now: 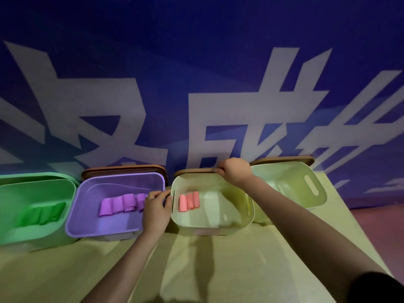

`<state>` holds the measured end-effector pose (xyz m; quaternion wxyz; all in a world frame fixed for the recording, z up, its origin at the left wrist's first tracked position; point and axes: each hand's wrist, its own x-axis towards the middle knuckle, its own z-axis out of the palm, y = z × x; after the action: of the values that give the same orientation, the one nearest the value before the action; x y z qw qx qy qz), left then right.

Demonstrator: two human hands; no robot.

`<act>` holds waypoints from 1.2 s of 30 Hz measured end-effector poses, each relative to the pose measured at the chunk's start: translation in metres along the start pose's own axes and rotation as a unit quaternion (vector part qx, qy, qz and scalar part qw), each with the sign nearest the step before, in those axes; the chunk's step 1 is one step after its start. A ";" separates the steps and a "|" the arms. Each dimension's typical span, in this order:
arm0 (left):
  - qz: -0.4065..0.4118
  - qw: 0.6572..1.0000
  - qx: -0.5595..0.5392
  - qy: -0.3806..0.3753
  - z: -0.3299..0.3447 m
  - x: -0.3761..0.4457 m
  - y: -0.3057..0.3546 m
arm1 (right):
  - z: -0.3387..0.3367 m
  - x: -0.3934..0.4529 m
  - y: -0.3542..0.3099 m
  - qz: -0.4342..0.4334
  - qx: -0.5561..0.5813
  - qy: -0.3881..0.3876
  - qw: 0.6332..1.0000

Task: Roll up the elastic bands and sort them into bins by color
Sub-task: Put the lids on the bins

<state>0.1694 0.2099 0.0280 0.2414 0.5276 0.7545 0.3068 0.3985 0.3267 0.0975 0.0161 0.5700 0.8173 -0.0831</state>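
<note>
On the desk (218, 270), both hands grip the pale yellow plastic bin (218, 224) holding rolled salmon-pink elastic bands (189, 201): left hand (155, 212) curls over its near-left rim, right hand (235, 172) its back rim, likely to straighten it.

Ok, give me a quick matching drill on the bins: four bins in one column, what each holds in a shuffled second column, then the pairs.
Column one:
1. green bin
2. purple bin
3. middle pale bin
4. far right pale bin

Column two:
A. coral rolled bands
B. no bands visible
C. green rolled bands
D. purple rolled bands

Pairs: 1-C, 2-D, 3-A, 4-B
</note>
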 end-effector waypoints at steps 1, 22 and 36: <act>0.000 1.000 0.001 0.001 0.000 -0.001 0.001 | -0.002 0.000 0.000 -0.007 -0.001 -0.002 1.000; -0.137 0.957 -0.250 -0.053 -0.025 0.004 0.043 | -0.005 -0.121 -0.029 -0.198 -0.112 0.325 0.918; -0.086 0.984 -0.027 -0.154 -0.021 -0.012 0.031 | 0.073 -0.154 -0.016 -0.164 0.011 0.263 0.951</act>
<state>0.1787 0.2024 0.0656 0.3944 0.4951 0.7420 0.2207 0.4325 0.1675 0.0459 -0.2199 0.4302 0.8736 0.0591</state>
